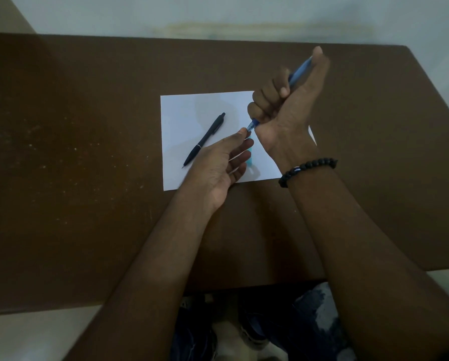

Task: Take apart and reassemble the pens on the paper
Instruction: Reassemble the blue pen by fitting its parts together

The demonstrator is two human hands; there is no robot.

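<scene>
I have one wide head view, looking forward and steeply down from above the near edge of the brown surface (88, 152), close over both forearms.

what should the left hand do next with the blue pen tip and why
Probably twist the tip off. The right hand grips the blue pen barrel in a fist, the left hand pinches its tip, and the pen looks whole.

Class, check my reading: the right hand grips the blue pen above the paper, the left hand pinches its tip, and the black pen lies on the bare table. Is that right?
Not quite. The head view shows the black pen lying on the paper, not the bare table. The rest holds: the right hand grips the blue pen and the left hand pinches its tip.
</scene>
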